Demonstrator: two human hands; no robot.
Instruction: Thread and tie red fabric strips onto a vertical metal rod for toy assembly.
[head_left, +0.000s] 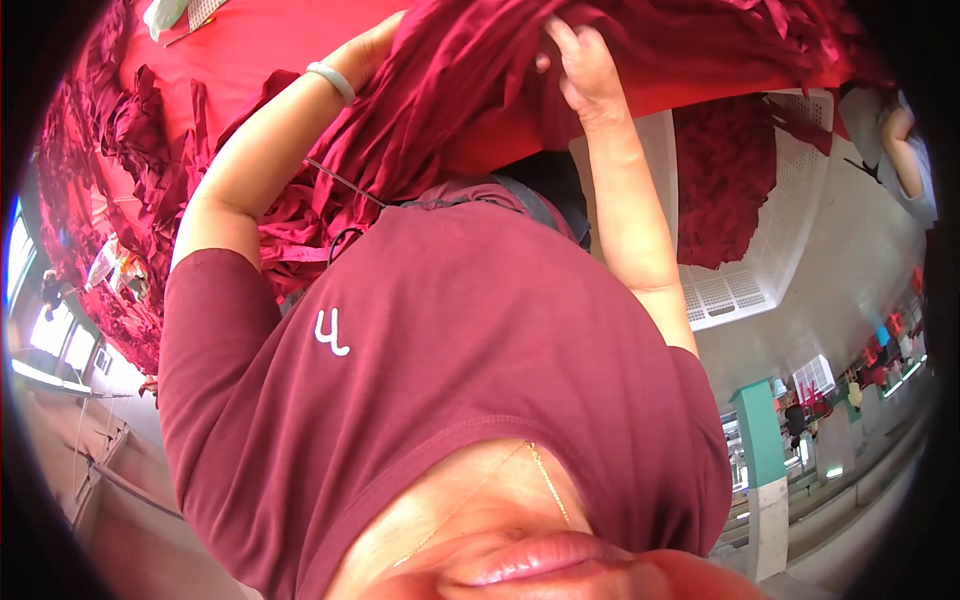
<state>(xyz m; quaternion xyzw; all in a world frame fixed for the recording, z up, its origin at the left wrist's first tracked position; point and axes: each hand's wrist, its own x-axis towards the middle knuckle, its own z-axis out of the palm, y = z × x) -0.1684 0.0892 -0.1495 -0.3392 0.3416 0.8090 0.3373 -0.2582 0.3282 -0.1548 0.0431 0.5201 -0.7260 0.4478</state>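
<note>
Dark red cloth (470,80) in long, loose folds spreads across the red table (260,60) and hangs over its near edge. My left hand (385,42) reaches into the cloth at the upper middle; its fingers are hidden by the folds. A pale bangle (332,82) circles that wrist. To the right, my right hand (586,72) is over the cloth, slightly blurred, with its fingers apart and nothing visible between them. Whether its fingertips touch the cloth I cannot tell.
More dark red strips (130,130) heap up on the left. A white perforated basket (735,295) holding dark red cloth (725,190) stands to my right. Another person's arm (903,150) shows at the far right. A green and white pillar (765,450) stands farther off.
</note>
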